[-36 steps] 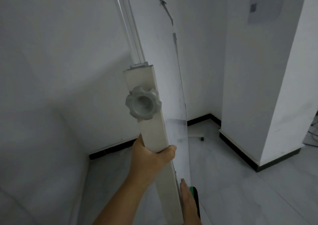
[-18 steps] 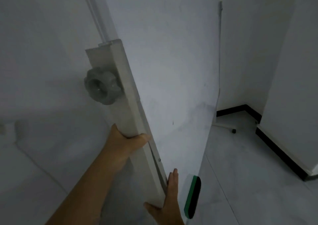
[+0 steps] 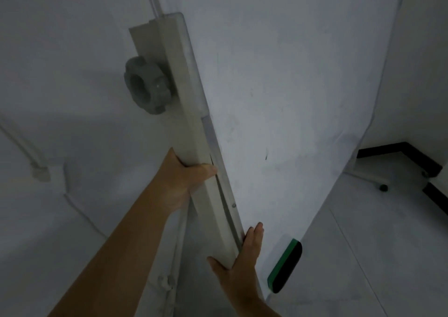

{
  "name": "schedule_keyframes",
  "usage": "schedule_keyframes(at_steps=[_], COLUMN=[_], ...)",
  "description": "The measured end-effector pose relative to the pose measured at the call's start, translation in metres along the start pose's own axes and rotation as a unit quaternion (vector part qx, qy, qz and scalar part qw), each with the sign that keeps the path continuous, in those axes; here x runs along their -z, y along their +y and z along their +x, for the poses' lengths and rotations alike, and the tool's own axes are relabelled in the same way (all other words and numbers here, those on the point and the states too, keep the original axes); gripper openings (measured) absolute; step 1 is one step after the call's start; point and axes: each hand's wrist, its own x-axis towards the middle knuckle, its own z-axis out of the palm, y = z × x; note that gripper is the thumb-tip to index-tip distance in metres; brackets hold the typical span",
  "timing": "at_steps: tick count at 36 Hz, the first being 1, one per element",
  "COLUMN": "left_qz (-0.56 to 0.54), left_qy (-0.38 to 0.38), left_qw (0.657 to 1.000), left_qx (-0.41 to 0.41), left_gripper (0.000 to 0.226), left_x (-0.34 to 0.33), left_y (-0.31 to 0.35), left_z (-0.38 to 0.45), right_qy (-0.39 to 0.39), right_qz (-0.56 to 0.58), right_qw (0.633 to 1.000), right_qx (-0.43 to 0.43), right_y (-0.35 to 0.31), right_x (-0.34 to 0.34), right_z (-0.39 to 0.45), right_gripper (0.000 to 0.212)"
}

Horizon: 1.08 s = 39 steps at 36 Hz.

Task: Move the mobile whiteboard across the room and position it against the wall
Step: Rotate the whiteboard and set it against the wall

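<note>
The mobile whiteboard fills the middle of the head view, its white face turned to the right. Its pale side post carries a grey star knob. My left hand is shut around the post below the knob. Lower down, my right hand grips the post's near edge, thumb on the left side, fingers flat on the board face. A green and black eraser sticks to the board's lower part. One board leg with a black caster shows at the far right.
A white wall with a cable conduit stands close on the left. Black skirting lines the corner at the right. Pale tiled floor opens to the lower right.
The whiteboard has swung so its face shows wider and it sits nearer the left wall. My right hand has slid up the post's edge; my left hand keeps its grip.
</note>
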Motion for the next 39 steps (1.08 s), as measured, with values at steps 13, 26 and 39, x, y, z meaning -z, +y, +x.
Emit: schedule_keyframes(at_steps=[13, 26, 39], left_qz=[-0.009, -0.011, -0.006], left_qy=[-0.041, -0.019, 0.185], left_qw=[0.999, 0.999, 0.982], left_qx=[0.004, -0.043, -0.027], left_gripper=[0.024, 0.030, 0.021], left_x=[0.107, 0.091, 0.072], left_y=[-0.020, -0.016, -0.020], left_z=[0.040, 0.025, 0.012], right_qy=[0.052, -0.071, -0.033], right_qz=[-0.037, -0.196, -0.159], right_qw=[0.997, 0.970, 0.944], right_qx=[0.040, 0.127, 0.287], right_y=[-0.031, -0.018, -0.020], right_x=[-0.108, -0.029, -0.072], right_z=[0.028, 0.035, 0.061], right_gripper=[0.096, 0.102, 0.092])
